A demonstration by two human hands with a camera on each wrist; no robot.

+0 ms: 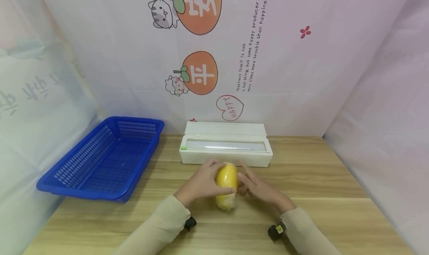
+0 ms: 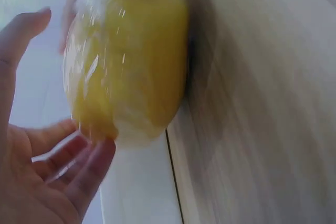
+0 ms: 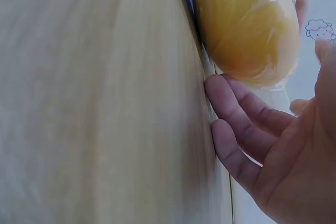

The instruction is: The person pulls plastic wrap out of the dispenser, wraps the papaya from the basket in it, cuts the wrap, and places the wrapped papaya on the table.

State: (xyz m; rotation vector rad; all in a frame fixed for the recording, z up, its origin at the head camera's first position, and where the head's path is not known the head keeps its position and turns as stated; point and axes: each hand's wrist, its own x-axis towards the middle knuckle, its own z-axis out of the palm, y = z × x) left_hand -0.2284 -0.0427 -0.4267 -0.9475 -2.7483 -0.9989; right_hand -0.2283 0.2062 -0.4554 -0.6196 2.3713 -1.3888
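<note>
A yellow, oblong fruit or vegetable (image 1: 227,180), wrapped in clear plastic film, lies low over the table in front of me. The film bunches whitish at its near end, and a small green spot shows on it in the left wrist view. My left hand (image 1: 203,182) holds it from the left, fingers curled at its far end and thumb across its upper side. To its right is my right hand (image 1: 256,188), fingers spread and loosely bent, fingertips close beside the wrapped item. In the right wrist view, nothing sits in the palm of this hand (image 3: 294,166).
Behind the hands stands a long white film box (image 1: 226,159), its lid (image 1: 225,128) raised and a roll of clear film (image 1: 225,146) inside. A blue slotted basket (image 1: 134,173) is at the left. Printed cloth (image 1: 278,61) hangs around the wooden table (image 1: 311,180).
</note>
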